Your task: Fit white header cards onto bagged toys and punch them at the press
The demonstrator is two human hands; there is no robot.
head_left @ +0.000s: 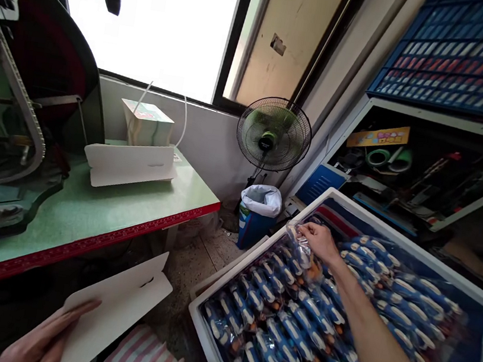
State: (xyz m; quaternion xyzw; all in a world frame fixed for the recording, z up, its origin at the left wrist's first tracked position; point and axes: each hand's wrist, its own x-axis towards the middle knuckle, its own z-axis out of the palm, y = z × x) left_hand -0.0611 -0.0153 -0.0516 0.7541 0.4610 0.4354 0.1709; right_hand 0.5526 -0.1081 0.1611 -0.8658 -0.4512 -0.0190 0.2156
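Note:
My left hand [50,331], low at the left, grips a folded white card [116,307] with a small slot near its far end. The fingers lie against the card's face and the thumb is hidden. My right hand [317,241] reaches over the far side of a white-rimmed tray [228,278]. Its fingers pinch a clear plastic bag [300,258] whose contents I cannot make out clearly. Rows of blue and white items in clear wrappers [293,326] fill much of the tray below.
A green table [186,188] with a red edge bears a machine [4,111], another folded white card [131,165] and a stack of printed cards [148,123]. Beyond stand a fan [274,134] and a lined bin [260,207]. Shelving [368,112] with a blue crate [465,62] rises at right.

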